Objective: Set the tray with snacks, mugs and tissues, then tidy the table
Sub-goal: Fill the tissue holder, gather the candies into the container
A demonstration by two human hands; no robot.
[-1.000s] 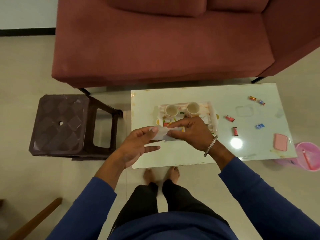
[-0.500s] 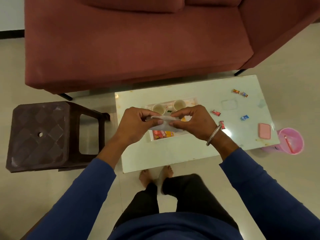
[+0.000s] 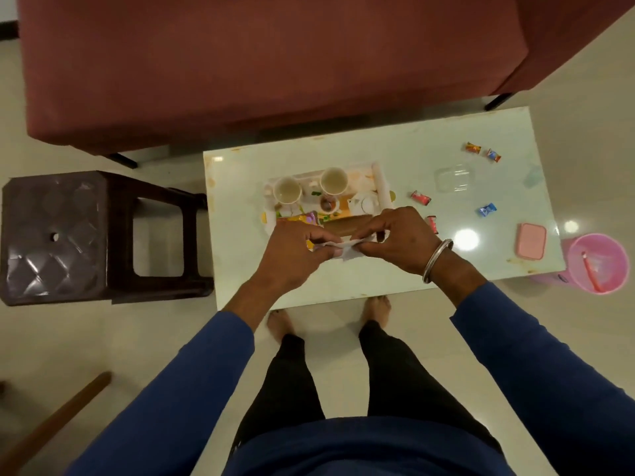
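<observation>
A white tissue (image 3: 343, 249) is pinched between my left hand (image 3: 295, 255) and my right hand (image 3: 398, 240), held just above the near edge of the patterned tray (image 3: 383, 187). On the tray stand two pale mugs (image 3: 288, 190) (image 3: 333, 181), with a brown snack bar (image 3: 347, 225) and a colourful snack packet (image 3: 302, 218) in front of them. My hands hide the tray's near part. Several wrapped candies (image 3: 421, 198) lie loose on the white table (image 3: 412, 146) to the right.
A pink lidded box (image 3: 531, 240) and a clear plastic lid (image 3: 453, 180) lie on the table's right side. A pink bin (image 3: 598, 262) stands on the floor at the right. A dark plastic stool (image 3: 58, 235) is to the left, a red sofa (image 3: 240, 63) behind.
Both hands have closed in on the tissue, which is now folded smaller between the fingertips. The camera has tilted, so the table sits lower and more central in view.
</observation>
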